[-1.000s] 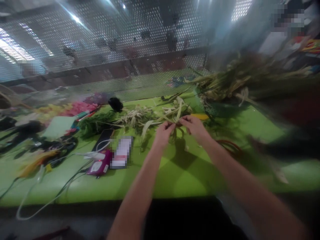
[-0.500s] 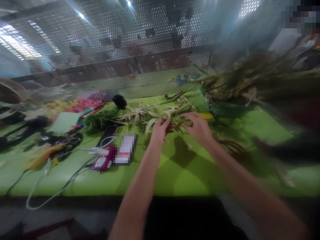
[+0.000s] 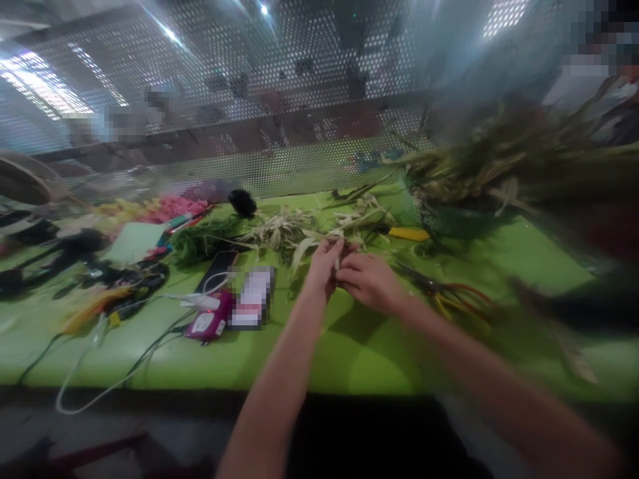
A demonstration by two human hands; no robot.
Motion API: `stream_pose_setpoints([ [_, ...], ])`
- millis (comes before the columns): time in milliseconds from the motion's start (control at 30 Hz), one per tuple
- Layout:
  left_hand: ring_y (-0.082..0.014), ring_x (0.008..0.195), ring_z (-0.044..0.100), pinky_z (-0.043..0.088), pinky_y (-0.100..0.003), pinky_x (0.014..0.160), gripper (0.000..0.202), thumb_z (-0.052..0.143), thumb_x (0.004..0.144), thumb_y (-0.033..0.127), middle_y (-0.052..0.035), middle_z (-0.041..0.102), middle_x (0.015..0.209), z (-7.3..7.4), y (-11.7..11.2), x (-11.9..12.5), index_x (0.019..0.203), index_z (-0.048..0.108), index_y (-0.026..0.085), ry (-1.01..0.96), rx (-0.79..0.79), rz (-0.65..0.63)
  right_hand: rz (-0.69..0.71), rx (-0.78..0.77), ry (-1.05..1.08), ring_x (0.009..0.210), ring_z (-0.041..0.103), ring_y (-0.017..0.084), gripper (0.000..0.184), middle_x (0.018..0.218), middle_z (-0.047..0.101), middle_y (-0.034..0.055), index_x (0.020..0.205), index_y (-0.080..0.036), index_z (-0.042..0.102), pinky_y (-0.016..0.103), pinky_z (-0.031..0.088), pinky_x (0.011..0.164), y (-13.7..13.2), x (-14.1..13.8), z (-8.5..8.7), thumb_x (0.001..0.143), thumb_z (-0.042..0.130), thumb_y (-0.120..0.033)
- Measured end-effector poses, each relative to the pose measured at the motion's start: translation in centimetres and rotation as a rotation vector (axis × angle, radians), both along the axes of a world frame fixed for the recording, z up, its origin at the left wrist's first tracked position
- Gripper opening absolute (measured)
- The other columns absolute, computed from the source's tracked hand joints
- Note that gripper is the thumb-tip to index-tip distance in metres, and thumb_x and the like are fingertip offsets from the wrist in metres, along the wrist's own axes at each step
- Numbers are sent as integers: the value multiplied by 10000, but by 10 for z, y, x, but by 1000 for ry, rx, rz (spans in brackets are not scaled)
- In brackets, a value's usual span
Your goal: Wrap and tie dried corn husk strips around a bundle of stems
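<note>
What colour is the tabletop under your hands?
Lime green tabletop, clearest in the head view; the left hand pinches a pale leaf strip over it.

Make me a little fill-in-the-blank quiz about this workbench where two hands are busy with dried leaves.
The table is bright ____.
The scissors lie to the ____ of the right hand.
The pink device lies to the ____ of the left hand.
The metal screen behind the table is full of small round ____.
Missing words: green; right; left; holes.
</note>
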State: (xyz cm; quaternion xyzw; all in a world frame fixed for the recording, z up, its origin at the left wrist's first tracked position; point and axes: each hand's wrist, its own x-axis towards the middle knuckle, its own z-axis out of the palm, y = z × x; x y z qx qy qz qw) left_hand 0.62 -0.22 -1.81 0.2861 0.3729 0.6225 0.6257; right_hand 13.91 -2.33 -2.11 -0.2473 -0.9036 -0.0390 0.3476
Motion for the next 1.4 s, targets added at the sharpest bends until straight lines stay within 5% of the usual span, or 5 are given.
stream_pose_setpoints([
  [133, -146, 771, 680, 517, -280, 747, 405, 852, 603, 336, 7, 652, 762, -2, 2, -1, 840, 573, 162, 36, 48, -5, 26, -76, 144, 843, 591, 179, 90, 920, 695, 46, 904, -222, 697, 312, 407, 738, -1, 2, 6, 899, 608, -213],
  [467, -103, 727, 603, 544, -276, 751, 353, 821, 659, 387, 1, 646, 817, 4, 0, 2, 865, 645, 161, 215, 142, -182, -247, -705, 903, 648, 503, 128, 112, 774, 628, 3, 807, -198, 671, 262, 401, 601, 24, 20, 15, 749, 701, -289],
  [733, -108, 749, 604, 536, -265, 760, 341, 820, 665, 390, -14, 640, 812, 6, -5, 4, 829, 639, 152, 233, 154, -188, -264, -831, 933, 684, 516, 142, 153, 727, 604, 5, 757, -197, 608, 271, 419, 635, 21, 19, 17, 746, 668, -337],
  [1100, -113, 670, 585, 498, -254, 669, 247, 775, 639, 263, -4, 637, 731, -5, 9, -2, 794, 630, 135, 395, 126, 55, -148, -954, 741, 649, 543, 133, 319, 706, 607, -20, 938, -185, 590, 261, 399, 594, 20, 22, 21, 678, 741, -291],
  [1400, -132, 656, 520, 417, -241, 647, 76, 676, 677, 157, -4, 621, 690, 2, 0, 5, 751, 695, 162, 668, 284, -119, -2, -1078, 995, 583, 494, 99, 345, 706, 615, -16, 848, -195, 610, 240, 371, 538, 27, 26, 18, 628, 805, -375],
])
